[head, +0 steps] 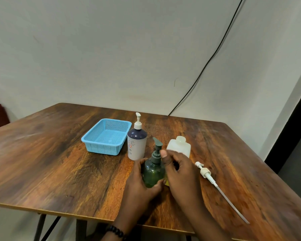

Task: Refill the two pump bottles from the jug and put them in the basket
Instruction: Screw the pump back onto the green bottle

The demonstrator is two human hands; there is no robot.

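**Head view: green pump bottle in both hands, basket empty**

Nearest, at the table's (47, 171) front edge: left hand (141, 181) wrapped around the body of the green pump bottle (153, 173), steadying it upright on the wood. Right hand (179, 173) curled at the bottle's neck, thumb against the pump collar, pump head on; screwing on or off, cannot tell. Liquid level inside not readable.

Just right of the hands: a loose white pump with long dip tube (215, 185), lying flat.

Behind the hands: the translucent white jug (179, 146), mouth uncapped, likely where that loose pump belongs. Beside it to the left, the white bottle with dark shoulder (137, 145), pump fitted, upright.

Farther left: the blue mesh basket (106, 136), nothing in it.

Judged progress: neither bottle placed yet; refilling not confirmable; both placements left.
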